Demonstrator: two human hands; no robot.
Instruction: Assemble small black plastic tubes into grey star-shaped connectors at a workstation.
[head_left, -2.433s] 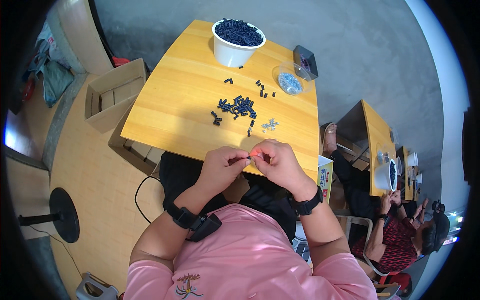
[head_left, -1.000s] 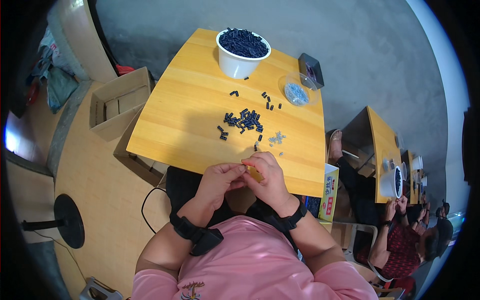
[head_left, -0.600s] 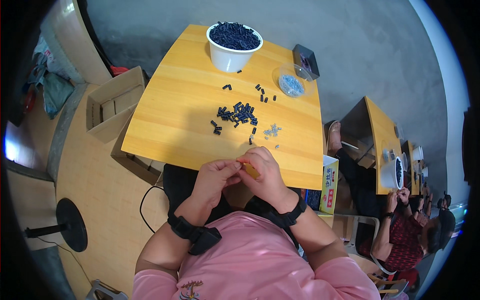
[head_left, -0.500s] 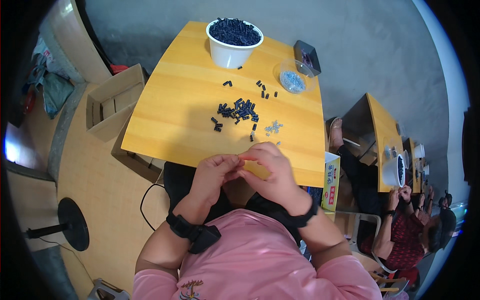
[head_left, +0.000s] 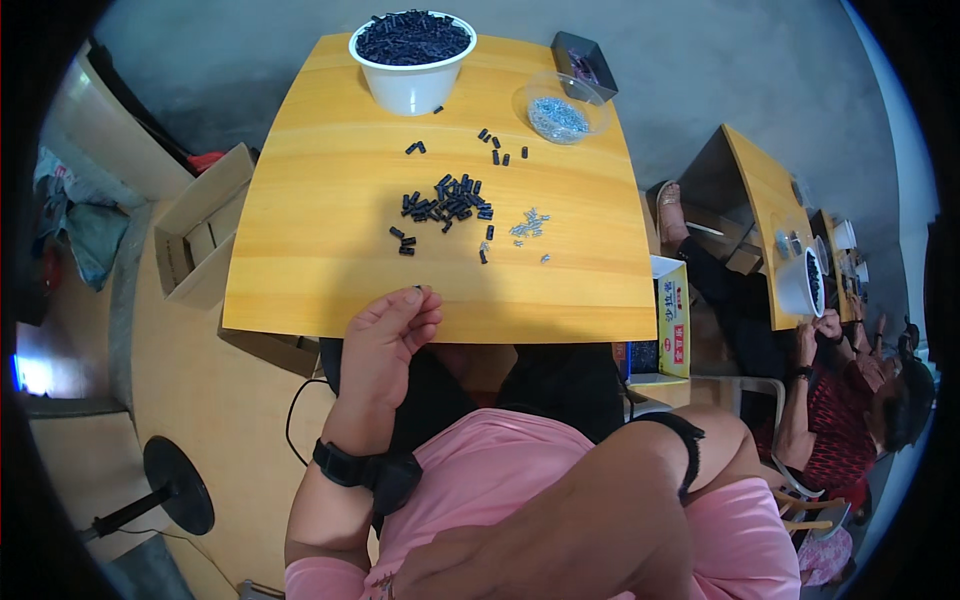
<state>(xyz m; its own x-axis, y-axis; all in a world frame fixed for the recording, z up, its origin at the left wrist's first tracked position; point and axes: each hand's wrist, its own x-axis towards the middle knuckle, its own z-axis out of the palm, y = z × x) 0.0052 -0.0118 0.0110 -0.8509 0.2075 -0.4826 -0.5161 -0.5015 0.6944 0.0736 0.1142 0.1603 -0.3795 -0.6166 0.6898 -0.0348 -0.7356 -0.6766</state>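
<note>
My left hand [head_left: 392, 325] is raised at the table's front edge, thumb and fingertips pinched together. A tiny dark bit shows at the tips, probably one of the small black plastic pieces. My right hand [head_left: 540, 530] is close to the camera, drawn back across my pink shirt; its back faces up and its fingertips are hidden. Beyond the left hand lies a pile of small black plastic pieces [head_left: 455, 198], with a few strays around it. To the pile's right is a small heap of silvery metal bits [head_left: 530, 223].
A white tub [head_left: 410, 90] full of black pieces stands at the back of the wooden table [head_left: 330, 220]. Right of it are a clear bowl [head_left: 560, 120] of metal bits and a black box [head_left: 585, 62]. Cardboard boxes [head_left: 205, 235] stand left. Another person [head_left: 830, 430] works at the right.
My hands were together at the table's edge; they have parted. The right hand has come back toward my chest, while the left stays pinched near the edge. The view has shifted slightly.
</note>
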